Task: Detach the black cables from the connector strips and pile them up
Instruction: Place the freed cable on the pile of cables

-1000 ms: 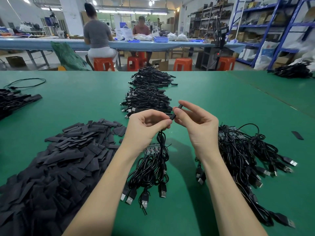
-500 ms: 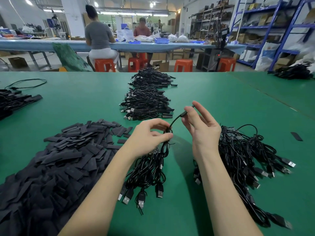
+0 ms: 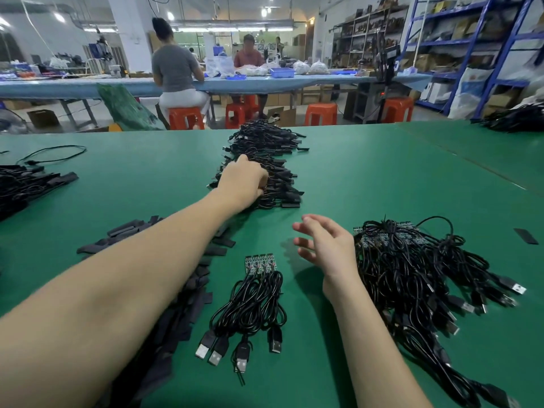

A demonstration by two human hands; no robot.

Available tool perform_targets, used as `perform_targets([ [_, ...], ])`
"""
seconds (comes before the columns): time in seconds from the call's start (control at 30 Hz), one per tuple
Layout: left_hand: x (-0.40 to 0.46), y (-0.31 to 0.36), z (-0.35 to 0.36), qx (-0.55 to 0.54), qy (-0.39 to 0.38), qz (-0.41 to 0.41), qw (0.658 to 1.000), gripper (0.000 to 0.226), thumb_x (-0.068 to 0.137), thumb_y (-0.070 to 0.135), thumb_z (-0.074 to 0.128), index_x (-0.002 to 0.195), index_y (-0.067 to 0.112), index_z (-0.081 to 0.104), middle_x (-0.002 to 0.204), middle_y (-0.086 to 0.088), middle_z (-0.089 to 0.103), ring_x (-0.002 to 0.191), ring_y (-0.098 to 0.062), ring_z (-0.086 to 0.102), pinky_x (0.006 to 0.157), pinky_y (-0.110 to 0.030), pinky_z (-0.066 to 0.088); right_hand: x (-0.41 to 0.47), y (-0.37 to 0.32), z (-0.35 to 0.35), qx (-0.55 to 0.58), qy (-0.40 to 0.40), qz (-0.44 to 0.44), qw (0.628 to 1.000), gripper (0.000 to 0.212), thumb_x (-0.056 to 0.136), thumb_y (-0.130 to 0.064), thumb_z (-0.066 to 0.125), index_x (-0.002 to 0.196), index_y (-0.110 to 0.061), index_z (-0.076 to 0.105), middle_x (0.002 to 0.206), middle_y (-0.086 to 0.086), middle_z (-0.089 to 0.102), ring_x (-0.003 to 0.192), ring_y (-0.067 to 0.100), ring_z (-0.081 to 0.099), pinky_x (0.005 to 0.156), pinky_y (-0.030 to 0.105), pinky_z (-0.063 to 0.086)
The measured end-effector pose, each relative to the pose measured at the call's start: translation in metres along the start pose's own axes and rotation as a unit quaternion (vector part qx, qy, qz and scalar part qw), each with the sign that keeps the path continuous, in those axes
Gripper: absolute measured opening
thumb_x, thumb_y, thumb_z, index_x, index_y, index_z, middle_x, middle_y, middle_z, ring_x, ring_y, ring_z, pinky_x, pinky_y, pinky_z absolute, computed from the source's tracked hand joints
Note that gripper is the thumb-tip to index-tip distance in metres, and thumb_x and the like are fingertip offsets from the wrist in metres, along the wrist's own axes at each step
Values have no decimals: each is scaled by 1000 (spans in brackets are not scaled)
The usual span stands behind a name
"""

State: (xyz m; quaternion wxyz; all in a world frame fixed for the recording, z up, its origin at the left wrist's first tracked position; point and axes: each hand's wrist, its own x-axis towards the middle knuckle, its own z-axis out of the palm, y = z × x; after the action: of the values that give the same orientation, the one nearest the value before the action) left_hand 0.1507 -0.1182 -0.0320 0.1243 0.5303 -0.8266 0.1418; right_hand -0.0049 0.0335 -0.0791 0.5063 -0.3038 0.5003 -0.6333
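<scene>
Left hand (image 3: 243, 179) curls into the far cable pile (image 3: 265, 169); right hand (image 3: 326, 245) hovers, fingers spread, beside one connector strip (image 3: 260, 263) bearing four cables (image 3: 250, 307).

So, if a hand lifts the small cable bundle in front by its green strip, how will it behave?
The small cable bundle would likely hang floppy, since its thin wires lie in loose loops. The USB plugs probably swing below. The connector strip looks thin, so it may flex or snap if bent.
</scene>
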Motion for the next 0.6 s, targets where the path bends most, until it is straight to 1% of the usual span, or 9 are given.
perform_targets([
  [0.03, 0, -2, 9, 18, -9, 1, 1000, 16, 92, 25, 70, 106, 18, 72, 117, -7, 60, 113, -30, 50, 87, -41, 48, 1, 2, 0, -7, -3, 1, 1000, 8, 98, -15, 65, 104, -12, 70, 91, 5, 79, 68, 16, 66, 55, 19, 54],
  [0.1, 1, -5, 20, 13, -6, -9, 1000, 17, 96, 25, 65, 109, 15, 70, 118, -9, 53, 110, -30, 53, 84, -43, 51, 2, 5, 1, -20, -15, 0, 1000, 7, 98, -16, 65, 102, -13, 70, 88, 3, 79, 64, 13, 65, 54, 18, 53],
  [0.17, 3, -4, 24, 16, 1, -5, 1000, 21, 98, 30, 61, 111, 15, 66, 113, -9, 55, 106, -31, 57, 80, -42, 52, 3, 7, 2, -32, -26, 1, 999, 7, 98, -16, 65, 100, -13, 71, 84, 1, 79, 60, 11, 64, 53, 18, 52],
  [0.23, 4, -2, 27, 26, 21, 12, 999, 27, 99, 37, 57, 115, 16, 60, 109, -8, 61, 104, -31, 59, 80, -41, 51, 3, 7, 3, -46, -32, 0, 998, 7, 98, -18, 66, 100, -13, 71, 83, 0, 79, 59, 10, 64, 53, 18, 52],
  [0.27, 3, -1, 27, 30, 31, 24, 999, 27, 99, 36, 56, 116, 16, 57, 107, -7, 63, 102, -31, 59, 80, -41, 51, 3, 7, 3, -52, -34, 0, 998, 8, 97, -18, 66, 100, -13, 71, 83, -1, 79, 59, 10, 64, 53, 18, 51],
  [0.33, 1, -2, 30, 28, 38, 48, 998, 22, 96, 26, 55, 114, 15, 54, 103, -6, 65, 100, -30, 58, 77, -40, 50, 3, 6, 3, -56, -35, 0, 998, 8, 97, -18, 66, 100, -13, 72, 82, -1, 78, 59, 10, 63, 53, 18, 52],
  [0.43, -1, -9, 33, -15, 29, 67, 997, 14, 94, 10, 53, 107, 12, 57, 101, -6, 65, 100, -31, 56, 69, -37, 45, 2, 5, 3, -62, -34, 4, 997, 8, 97, -17, 66, 99, -13, 72, 80, -2, 78, 59, 10, 63, 53, 17, 52],
  [0.53, 0, -16, 34, -32, 31, 65, 997, 15, 97, 9, 51, 108, 12, 61, 105, -4, 68, 101, -30, 56, 72, -38, 46, 1, 5, 2, -71, -35, 4, 997, 7, 97, -17, 66, 98, -13, 72, 79, -3, 78, 58, 10, 63, 53, 17, 51],
  [0.6, 2, -16, 35, -25, 40, 56, 997, 16, 97, 10, 52, 110, 15, 61, 107, -1, 69, 102, -28, 55, 74, -34, 41, 0, 5, 0, -77, -34, 0, 996, 8, 97, -18, 66, 98, -13, 72, 80, -3, 78, 59, 9, 63, 52, 16, 50],
])
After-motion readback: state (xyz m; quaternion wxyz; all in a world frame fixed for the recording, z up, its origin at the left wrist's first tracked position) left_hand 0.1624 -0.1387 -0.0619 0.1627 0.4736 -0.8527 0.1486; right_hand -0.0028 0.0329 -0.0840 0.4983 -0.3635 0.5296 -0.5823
